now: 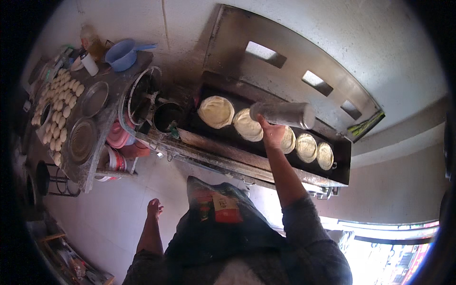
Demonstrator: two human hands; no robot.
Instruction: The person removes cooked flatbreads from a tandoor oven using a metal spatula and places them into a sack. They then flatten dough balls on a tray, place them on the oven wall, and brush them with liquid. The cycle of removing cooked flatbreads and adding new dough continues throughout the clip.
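Observation:
My right hand [273, 133] grips a grey cylindrical canister [285, 114], held on its side above a long dark griddle [256, 149]. Several round, flat pieces of dough lie in a row on the griddle. The leftmost dough round [216, 112] is fully visible, while the canister and my hand partly cover others near the middle. Another dough round [325, 156] lies at the right end. My left hand [155, 208] hangs low over the floor, away from the griddle, with loosely curled fingers and nothing seen in it.
On the table [112, 103] at left are many dough balls [58, 133], two round metal pans [95, 99] and a blue ladle-like basin [122, 55]. A large round vessel [142, 96] stands between table and griddle. A metal backsplash [231, 46] with cut-outs rises behind the griddle.

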